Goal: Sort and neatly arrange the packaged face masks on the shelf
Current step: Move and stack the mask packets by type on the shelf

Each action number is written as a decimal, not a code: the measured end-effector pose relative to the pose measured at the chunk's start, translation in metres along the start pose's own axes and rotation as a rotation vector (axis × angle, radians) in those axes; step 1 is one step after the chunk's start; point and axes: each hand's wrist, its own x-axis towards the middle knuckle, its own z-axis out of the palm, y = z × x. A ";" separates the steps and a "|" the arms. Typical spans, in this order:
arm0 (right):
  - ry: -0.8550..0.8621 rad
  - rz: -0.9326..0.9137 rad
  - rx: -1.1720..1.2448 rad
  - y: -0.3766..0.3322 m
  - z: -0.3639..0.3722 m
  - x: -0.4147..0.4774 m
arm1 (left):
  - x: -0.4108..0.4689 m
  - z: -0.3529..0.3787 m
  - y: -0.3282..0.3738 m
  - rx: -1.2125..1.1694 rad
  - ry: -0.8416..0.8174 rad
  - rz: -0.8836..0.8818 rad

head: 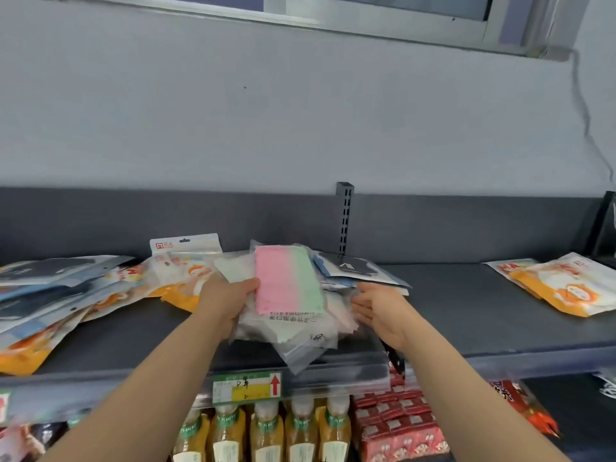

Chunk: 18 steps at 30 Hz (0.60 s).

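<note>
Head view: the dark shelf point(466, 311) carries a mid-shelf stack of clear mask packs point(300, 341), a pink-and-green pack point(286, 281) topmost. The left hand point(230, 296) grips the stack's left edge; the right hand point(376, 308), fingers spread loosely, is at its right edge.

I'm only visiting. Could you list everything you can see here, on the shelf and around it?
pink-and-green mask pack: one, on top of the centre stack
clear mask packs: several, see-through, the centre stack, overhanging the front edge
cartoon packs: many, orange and white, right end, left of centre and left pile
dark mask packs: a few, black and blue, behind the stack and in the left pile
shelf: one, dark grey
price label: one, yellow and green with a red arrow, front rail
bottles: five, amber, lower shelf
red packets: many, right of the bottles
left hand: grips the stack's left edge
right hand: fingers straight, at the stack's right edge
</note>
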 end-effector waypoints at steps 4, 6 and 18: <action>-0.040 -0.029 -0.173 0.005 0.001 0.018 | 0.003 -0.013 0.016 0.062 0.103 0.092; -0.034 -0.066 -0.235 0.004 0.001 0.023 | 0.005 -0.021 0.018 0.088 0.142 0.081; -0.118 -0.121 -0.444 0.001 0.006 0.008 | -0.005 -0.005 -0.016 0.019 0.051 -0.146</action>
